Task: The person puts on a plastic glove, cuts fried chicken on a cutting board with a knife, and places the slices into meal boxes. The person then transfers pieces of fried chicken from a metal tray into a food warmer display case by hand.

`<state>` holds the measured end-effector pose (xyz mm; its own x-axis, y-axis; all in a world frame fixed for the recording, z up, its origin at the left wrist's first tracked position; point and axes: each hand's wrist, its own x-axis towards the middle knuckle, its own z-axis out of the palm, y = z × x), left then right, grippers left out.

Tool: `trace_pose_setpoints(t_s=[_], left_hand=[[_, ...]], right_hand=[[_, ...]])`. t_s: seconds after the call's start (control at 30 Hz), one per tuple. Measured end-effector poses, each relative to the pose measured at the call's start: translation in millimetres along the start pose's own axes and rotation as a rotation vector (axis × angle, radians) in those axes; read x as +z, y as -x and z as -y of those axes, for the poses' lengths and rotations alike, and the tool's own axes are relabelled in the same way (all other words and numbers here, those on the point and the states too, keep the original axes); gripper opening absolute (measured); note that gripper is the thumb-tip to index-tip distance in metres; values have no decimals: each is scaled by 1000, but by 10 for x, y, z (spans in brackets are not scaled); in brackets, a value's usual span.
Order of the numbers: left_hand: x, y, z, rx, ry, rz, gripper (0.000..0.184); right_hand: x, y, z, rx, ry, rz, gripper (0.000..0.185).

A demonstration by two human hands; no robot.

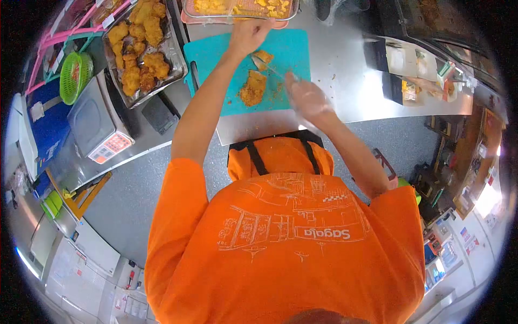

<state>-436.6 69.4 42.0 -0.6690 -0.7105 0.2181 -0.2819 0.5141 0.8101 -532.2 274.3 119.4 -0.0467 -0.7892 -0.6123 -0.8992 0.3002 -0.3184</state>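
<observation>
On a teal cutting board (210, 49) lie a large piece of breaded fried food (252, 89) and a smaller cut piece (264, 56), with crumbs around them. My left hand (251, 35) reaches past the board's far edge to the near rim of a wire basket (241, 12) of yellow pieces; its fingers are partly hidden, and their grip is unclear. A knife (264, 63) slants from the smaller piece toward my right hand (306, 97), which is closed around its handle and blurred by motion over the board's right side.
At the left, a metal tray (179, 54) holds several fried pieces, beside a scale (110, 143) and a green basket (75, 78). Containers (415, 62) stand on the steel counter at the right. The counter's front edge runs just before my body.
</observation>
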Motion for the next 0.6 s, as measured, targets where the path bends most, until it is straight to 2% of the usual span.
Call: trace_pose_setpoints(t_s=[0.17,0.23,0.33,0.43,0.53,0.6], left_hand=[[-173,463,-157,-32,17,-60,45],[-141,625,-122,-75,45,-57,45],[-99,639,-22,-98,76,-76,44],[-104,713,-13,-129,48,-40,43],[-162,772,20,-88,-5,-39,42],[-180,805,51,-91,-16,-20,42]], right_hand=[[151,388,236,-5,-85,115,31],[262,325,283,21,-116,179,25],[522,260,247,8,-27,180,28],[734,120,263,63,0,192,42],[839,130,382,76,38,3,51],[794,86,413,62,36,36,43]])
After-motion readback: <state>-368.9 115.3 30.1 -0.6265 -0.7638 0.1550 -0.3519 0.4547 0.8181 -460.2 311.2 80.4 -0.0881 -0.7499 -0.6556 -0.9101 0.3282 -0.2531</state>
